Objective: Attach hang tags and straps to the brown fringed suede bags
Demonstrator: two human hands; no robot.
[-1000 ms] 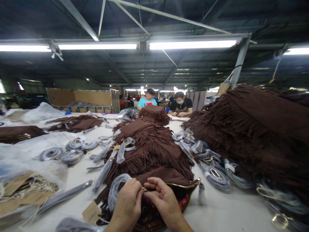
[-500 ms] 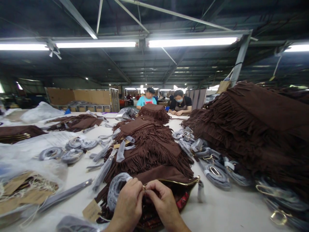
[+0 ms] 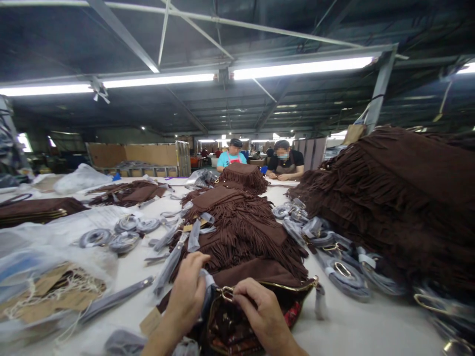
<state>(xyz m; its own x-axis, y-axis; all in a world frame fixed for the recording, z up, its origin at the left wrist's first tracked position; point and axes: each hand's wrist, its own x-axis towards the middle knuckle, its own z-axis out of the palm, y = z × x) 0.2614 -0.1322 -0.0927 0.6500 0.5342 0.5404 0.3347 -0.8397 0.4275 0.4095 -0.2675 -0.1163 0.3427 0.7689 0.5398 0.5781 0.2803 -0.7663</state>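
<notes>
A dark brown fringed bag [image 3: 256,272] lies before me with its gold zipper open, showing a patterned lining. My right hand [image 3: 261,309] is closed over the bag's mouth, thumb and fingers pinching a gold metal clip [image 3: 226,293] at the zipper's left end. My left hand [image 3: 185,291] is curled round a coiled strap [image 3: 208,291] in greyish plastic wrap, mostly hidden behind the fingers. Beside my left wrist hangs a tan paper tag [image 3: 151,321]. At the zipper's right end dangles a wrapped pull [image 3: 319,300].
Fringed brown bags [image 3: 237,222] are stacked ahead, with a larger pile [image 3: 401,198] at right. Wrapped coiled straps [image 3: 345,277] lie along both sides. A plastic bag of paper tags [image 3: 55,291] sits at left. Two people [image 3: 284,160] work across the table.
My left hand has moved away from the clip, up and left, onto the coiled strap. My right hand stays at the clip, which now shows more. The view has shifted slightly.
</notes>
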